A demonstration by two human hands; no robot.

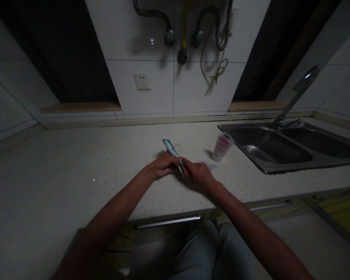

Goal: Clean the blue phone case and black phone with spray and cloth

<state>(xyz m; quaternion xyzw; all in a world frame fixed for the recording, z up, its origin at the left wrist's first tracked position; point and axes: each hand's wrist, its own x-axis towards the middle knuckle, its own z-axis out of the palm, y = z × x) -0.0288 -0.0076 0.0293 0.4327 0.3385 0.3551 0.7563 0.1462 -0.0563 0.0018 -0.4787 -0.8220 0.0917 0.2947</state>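
Observation:
Both hands rest together on the pale countertop (76, 163), near its front edge. My left hand (162, 165) has its fingers closed around a slim, light blue-green flat object (171, 149) that sticks up and away from me; I cannot make out what it is. My right hand (198, 173) is closed too, pinching the near end of the same object. A small white plastic cup with red print (222, 146) stands tilted just right of the hands, untouched.
A steel double sink (282, 147) with a tall tap (297, 93) fills the right of the counter. On the tiled back wall are a white socket (142, 81) and hanging hoses (192, 35). Drawer handles (169, 221) run below the counter edge. The room is dim.

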